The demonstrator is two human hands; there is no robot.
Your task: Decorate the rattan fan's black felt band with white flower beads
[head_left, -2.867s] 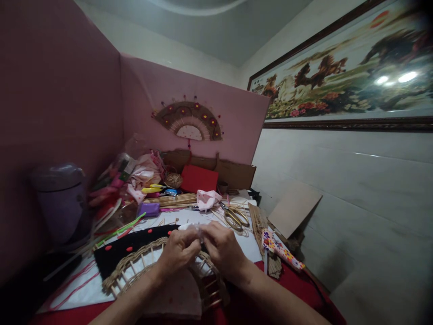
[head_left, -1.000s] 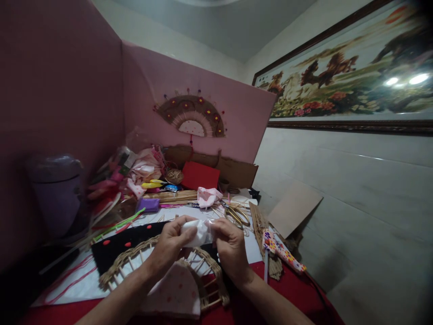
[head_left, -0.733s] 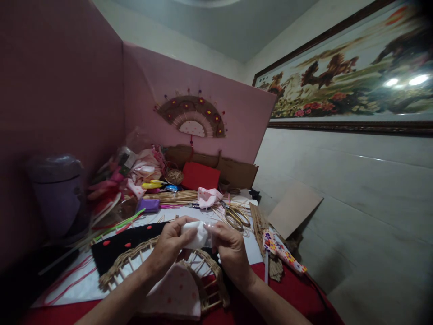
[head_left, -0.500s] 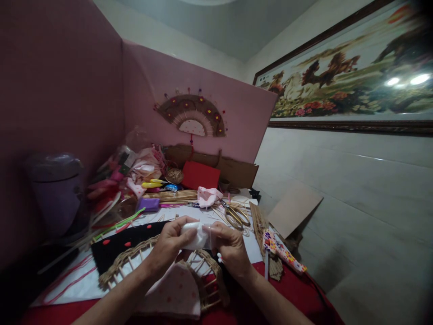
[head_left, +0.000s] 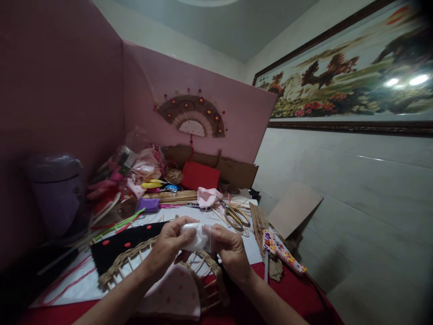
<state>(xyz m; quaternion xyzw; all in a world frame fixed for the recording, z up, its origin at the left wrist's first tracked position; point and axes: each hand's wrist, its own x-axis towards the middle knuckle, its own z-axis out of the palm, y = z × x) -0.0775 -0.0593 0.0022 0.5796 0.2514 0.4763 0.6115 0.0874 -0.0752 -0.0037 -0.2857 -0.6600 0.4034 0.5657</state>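
A small white packet (head_left: 197,238) in clear wrapping is held between both hands above the table. My left hand (head_left: 172,241) is closed on its left end, thumb on top. My right hand (head_left: 230,248) pinches the clear wrapping at its right end. Beneath them lies a fan-shaped piece with a braided rim (head_left: 126,259), light sticks and black cloth (head_left: 115,250) with red dots. Pink dotted cloth (head_left: 174,295) covers its lower middle, partly hidden by my left forearm.
Gold-handled scissors (head_left: 237,216) lie behind my right hand. A purple packet (head_left: 149,205), thin sticks (head_left: 172,196) and a red box (head_left: 200,175) are further back. A floral-covered tool (head_left: 284,253) lies right, a purple bin (head_left: 57,198) stands left.
Both hands stay nearly in place on the white packet. The fingers of my right hand have shifted slightly at the wrapping.
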